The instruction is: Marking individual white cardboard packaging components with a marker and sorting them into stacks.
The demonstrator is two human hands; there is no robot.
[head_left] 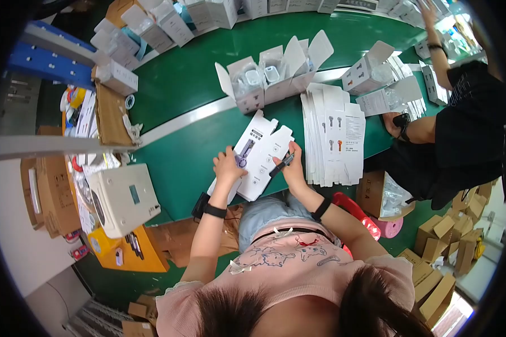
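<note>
carton blank [260, 159], long axis up-right

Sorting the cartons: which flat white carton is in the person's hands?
The flat carton lying alone before the person, held by the left hand and right hand; the others lie in the stack to the right.

Green tabletop [185, 84] runs ahead of the hands, w/ a pale grey strip [197, 115] crossing it diagonally just beyond them. Far ahead, a row of white cartons [168, 22] lines the tabletop's back edge. To the left of the hands: a cream-coloured machine [123, 197] on a yellow stand [146, 253], brown cardboard boxes [50, 191] beside it, and blue plastic crates [50, 62] further up. Floor [34, 253] at lower left is pale grey. To the right, a red stool [357, 210], an open brown carton [385, 196], and a heap of small cardboard boxes [447, 247] on the floor. Light is bright and even, brightest at lower right.
</note>
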